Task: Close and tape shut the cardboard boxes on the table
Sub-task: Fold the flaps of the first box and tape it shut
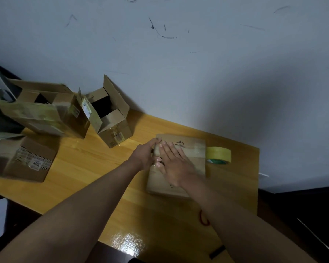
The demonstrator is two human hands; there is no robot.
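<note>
A flat closed cardboard box (193, 152) lies on the wooden table (95, 168), right of centre. My right hand (174, 164) rests flat on its lid, fingers spread over a strip of tape. My left hand (147, 155) holds the box's left edge, thumb on the top corner. A yellow tape roll (219, 153) lies right against the box's right side. Two open boxes stand at the back left: a small one (114, 120) with its flaps up, and a larger tilted one (46, 109).
A closed labelled box (25, 160) sits at the left table edge. A red rubber band (204, 218) lies near the front right. The wall (179, 63) stands right behind the table. Dark floor lies to the right.
</note>
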